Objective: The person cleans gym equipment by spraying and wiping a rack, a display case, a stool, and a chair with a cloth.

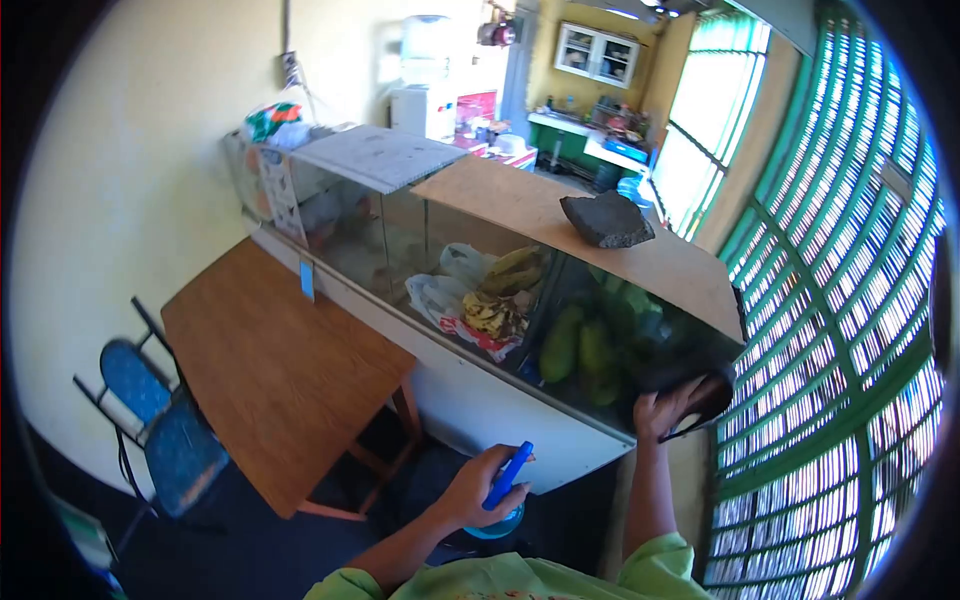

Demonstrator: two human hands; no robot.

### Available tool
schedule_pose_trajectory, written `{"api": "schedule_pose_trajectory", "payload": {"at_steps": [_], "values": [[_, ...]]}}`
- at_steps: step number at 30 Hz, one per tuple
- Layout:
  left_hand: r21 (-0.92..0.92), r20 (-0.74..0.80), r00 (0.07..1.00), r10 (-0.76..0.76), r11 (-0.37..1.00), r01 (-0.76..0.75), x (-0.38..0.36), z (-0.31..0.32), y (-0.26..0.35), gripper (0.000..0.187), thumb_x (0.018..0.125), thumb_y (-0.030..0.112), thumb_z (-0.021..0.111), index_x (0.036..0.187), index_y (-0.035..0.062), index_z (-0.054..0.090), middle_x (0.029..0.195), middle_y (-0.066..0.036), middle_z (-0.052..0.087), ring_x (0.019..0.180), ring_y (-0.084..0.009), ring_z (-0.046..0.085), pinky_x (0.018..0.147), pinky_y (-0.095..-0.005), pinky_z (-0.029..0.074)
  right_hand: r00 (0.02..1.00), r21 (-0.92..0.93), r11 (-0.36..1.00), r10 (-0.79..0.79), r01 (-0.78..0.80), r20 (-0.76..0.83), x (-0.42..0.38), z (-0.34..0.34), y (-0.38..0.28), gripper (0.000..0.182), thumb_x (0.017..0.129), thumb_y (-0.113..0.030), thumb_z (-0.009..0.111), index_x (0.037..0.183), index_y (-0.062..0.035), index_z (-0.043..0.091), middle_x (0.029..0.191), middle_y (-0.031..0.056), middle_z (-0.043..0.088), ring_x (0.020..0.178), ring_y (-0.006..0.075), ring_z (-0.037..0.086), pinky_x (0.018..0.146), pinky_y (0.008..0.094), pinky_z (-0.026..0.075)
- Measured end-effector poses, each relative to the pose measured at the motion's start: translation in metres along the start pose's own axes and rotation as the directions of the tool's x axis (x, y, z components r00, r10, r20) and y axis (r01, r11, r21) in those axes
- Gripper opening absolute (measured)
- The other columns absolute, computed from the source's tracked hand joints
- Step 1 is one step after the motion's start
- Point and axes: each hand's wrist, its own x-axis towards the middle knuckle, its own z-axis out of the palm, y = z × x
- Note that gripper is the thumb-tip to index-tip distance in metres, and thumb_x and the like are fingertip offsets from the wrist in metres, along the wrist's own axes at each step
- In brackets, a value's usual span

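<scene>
My left hand is closed around a blue marker-like stick, held upright in front of the white lower panel of the display case. To the right, my right hand is raised at the case's right end and grips a dark round object whose nature is unclear. Behind the glass beside that hand lie long green fruits. Farther left in the case are yellow bananas and a white plastic bag.
A brown wooden table stands left of the case, with a blue chair beyond it. A dark stone rests on the case's brown top board. Green slatted grating runs along the right.
</scene>
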Motion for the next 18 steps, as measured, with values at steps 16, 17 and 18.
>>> {"api": "schedule_pose_trajectory", "payload": {"at_steps": [16,17,18], "values": [[-0.074,0.109,0.97,-0.217,0.971,0.226,-0.066,-0.133,-0.052,0.043,0.077,0.014,0.075,0.115,0.0035,0.058,0.099,-0.007,0.064,0.081,-0.0135,0.063,0.074,-0.0285,0.05,0.987,-0.115,0.985,0.141,-0.131,0.083,0.0,0.129,-0.182,0.095,0.067,-0.045,0.06,0.144,0.001,0.03,0.139,0.037,0.033,0.128,0.0541,0.032,0.107,0.061,0.024],[-0.07,0.134,0.964,-0.228,0.968,0.239,-0.067,-0.136,-0.052,0.043,0.077,0.014,0.075,0.115,0.0035,0.058,0.099,-0.007,0.064,0.081,-0.0135,0.063,0.074,-0.0285,0.05,0.961,-0.109,0.984,0.159,-0.138,0.225,-0.005,0.132,-0.199,0.09,0.069,-0.044,0.061,0.145,-0.0037,0.032,0.137,0.0364,0.037,0.126,0.053,0.037,0.106,0.0597,0.027],[-0.068,0.163,0.944,-0.288,0.951,0.302,-0.067,-0.139,-0.051,0.043,0.077,0.013,0.075,0.115,0.0039,0.058,0.101,-0.008,0.064,0.082,-0.0138,0.062,0.075,-0.0288,0.051,0.93,-0.01,0.991,0.126,-0.131,0.344,-0.007,0.133,-0.216,0.084,0.07,-0.042,0.063,0.143,-0.0077,0.037,0.135,0.0345,0.04,0.121,0.0513,0.042,0.103,0.0584,0.032]]}}
